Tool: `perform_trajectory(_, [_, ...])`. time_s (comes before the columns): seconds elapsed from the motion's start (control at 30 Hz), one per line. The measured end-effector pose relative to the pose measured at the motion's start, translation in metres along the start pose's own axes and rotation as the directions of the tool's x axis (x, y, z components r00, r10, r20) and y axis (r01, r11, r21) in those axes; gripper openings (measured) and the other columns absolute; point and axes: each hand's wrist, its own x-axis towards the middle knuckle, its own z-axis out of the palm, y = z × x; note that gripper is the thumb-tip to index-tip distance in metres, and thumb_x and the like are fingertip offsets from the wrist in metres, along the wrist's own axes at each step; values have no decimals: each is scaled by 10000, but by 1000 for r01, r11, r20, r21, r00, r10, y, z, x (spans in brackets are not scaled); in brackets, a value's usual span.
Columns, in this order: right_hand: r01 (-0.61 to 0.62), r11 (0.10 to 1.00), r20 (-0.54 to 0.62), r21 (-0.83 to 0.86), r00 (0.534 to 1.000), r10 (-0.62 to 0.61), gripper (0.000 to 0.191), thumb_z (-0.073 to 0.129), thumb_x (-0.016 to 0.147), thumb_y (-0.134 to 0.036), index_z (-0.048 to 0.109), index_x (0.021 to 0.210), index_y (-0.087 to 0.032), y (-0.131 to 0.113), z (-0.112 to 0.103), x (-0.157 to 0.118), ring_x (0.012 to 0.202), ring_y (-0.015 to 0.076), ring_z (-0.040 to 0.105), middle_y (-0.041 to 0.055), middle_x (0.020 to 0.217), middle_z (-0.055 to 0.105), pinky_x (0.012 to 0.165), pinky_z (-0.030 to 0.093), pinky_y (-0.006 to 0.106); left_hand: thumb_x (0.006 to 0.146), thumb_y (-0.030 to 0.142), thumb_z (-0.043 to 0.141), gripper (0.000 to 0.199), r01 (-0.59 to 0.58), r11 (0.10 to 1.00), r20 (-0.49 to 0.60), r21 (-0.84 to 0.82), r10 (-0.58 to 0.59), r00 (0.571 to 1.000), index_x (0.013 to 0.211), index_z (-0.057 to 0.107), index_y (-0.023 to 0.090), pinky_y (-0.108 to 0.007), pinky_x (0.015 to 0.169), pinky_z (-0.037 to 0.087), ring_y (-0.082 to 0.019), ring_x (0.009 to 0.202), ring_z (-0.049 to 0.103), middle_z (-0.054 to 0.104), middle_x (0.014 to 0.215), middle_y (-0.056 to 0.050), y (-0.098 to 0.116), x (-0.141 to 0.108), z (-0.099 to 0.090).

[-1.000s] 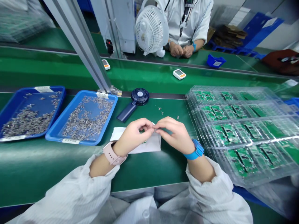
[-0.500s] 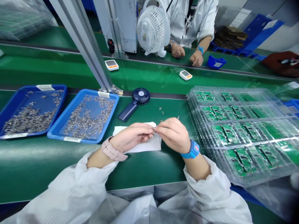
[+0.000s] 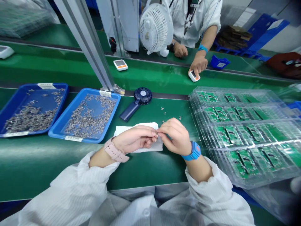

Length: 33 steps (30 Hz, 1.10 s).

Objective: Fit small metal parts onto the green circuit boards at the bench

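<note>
A white desk fan (image 3: 156, 27); clear trays (image 3: 197, 97) holding apparently green circuit boards (image 3: 237, 135).

Tiny silver metal part (image 3: 156, 134), shape unclear, pinched between left hand (image 3: 134, 138) and right hand (image 3: 175, 135)

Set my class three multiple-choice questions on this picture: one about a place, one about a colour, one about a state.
1. Where does the tissue lie?
A) under the left hand
B) in a blue tray
C) on the fan

2. What colour is the watch on the right wrist?
A) pink
B) blue
C) white

3. What is the right hand doing?
A) holding the fan
B) lying flat
C) pinching a small metal part

Answers:
1. A, the palm rests over it.
2. B, the strap shows blue.
3. C, both hands meet on it.
</note>
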Motion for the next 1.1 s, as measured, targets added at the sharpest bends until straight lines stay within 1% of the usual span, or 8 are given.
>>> perform_trajectory(0.1, [-18, 1000, -18, -26, 1000, 17, 162, 586, 864, -109, 623, 972, -223, -1, 0, 2, 772, 178, 629, 30, 825, 689, 722, 507, 362, 799, 285, 671, 149, -47, 996, -27, 79, 49, 998, 765, 675, 140, -235, 570, 416, -85, 602, 490, 596, 741, -27, -1, 1, -1])
perform_trajectory(0.2, [-108, 990, -68, -85, 992, 103, 130, 589, 865, -115, 618, 935, -220, -1, 1, 2, 771, 180, 617, 34, 819, 681, 711, 497, 360, 837, 353, 636, 209, -180, 924, -148, 338, 241, 959, 811, 675, 150, -239, 582, 425, -99, 628, 516, 617, 773, -29, -3, 3, 1])
perform_trajectory(0.27, [-173, 979, -103, -110, 981, 162, 125, 582, 866, -111, 610, 915, -222, -1, 2, 2, 770, 182, 609, 35, 822, 682, 706, 491, 362, 845, 356, 631, 197, -259, 773, -206, 579, 447, 871, 873, 680, 167, -248, 602, 446, -114, 663, 547, 640, 832, -34, -5, 4, 4])
perform_trajectory(0.37, [-205, 969, -101, -136, 976, 192, 118, 573, 868, -108, 598, 890, -220, 0, 4, 2, 773, 186, 596, 35, 812, 679, 714, 481, 365, 864, 285, 609, 138, -270, 485, -151, 832, 666, 730, 921, 689, 188, -268, 675, 477, -132, 733, 590, 660, 925, -40, -10, 6, 9])
perform_trajectory(0.53, [-171, 965, -23, -199, 985, 169, 96, 559, 881, -121, 594, 874, -210, 1, 7, 0, 792, 203, 572, 59, 826, 664, 721, 470, 375, 918, 196, 515, 173, -198, 191, -19, 961, 764, 645, 876, 682, 192, -288, 725, 463, -152, 807, 615, 673, 891, -35, -15, 7, 10])
perform_trajectory(0.63, [-182, 967, -14, -177, 983, 183, 100, 548, 893, -130, 599, 883, -215, 0, 8, -1, 800, 200, 573, 55, 840, 664, 727, 472, 375, 930, 182, 485, 199, -156, 41, 65, 987, 783, 619, 872, 675, 188, -308, 735, 444, -167, 825, 622, 682, 876, -37, -16, 7, 9])
perform_trajectory(0.7, [-210, 966, -28, -148, 978, 208, 98, 550, 899, -134, 597, 889, -218, 0, 8, 0, 800, 194, 581, 46, 839, 668, 732, 472, 373, 933, 182, 482, 200, -139, -13, 95, 990, 792, 603, 878, 674, 187, -311, 738, 436, -167, 820, 622, 687, 878, -36, -16, 8, 8])
perform_trajectory(1.1, [-294, 952, -31, -86, 956, 293, 72, 549, 902, -158, 578, 865, -213, -2, 8, 1, 805, 186, 577, 33, 808, 645, 736, 476, 356, 954, 192, 459, 218, -101, -131, 165, 986, 792, 587, 905, 672, 191, -314, 733, 395, -160, 835, 624, 692, 900, -35, -16, 8, 6])
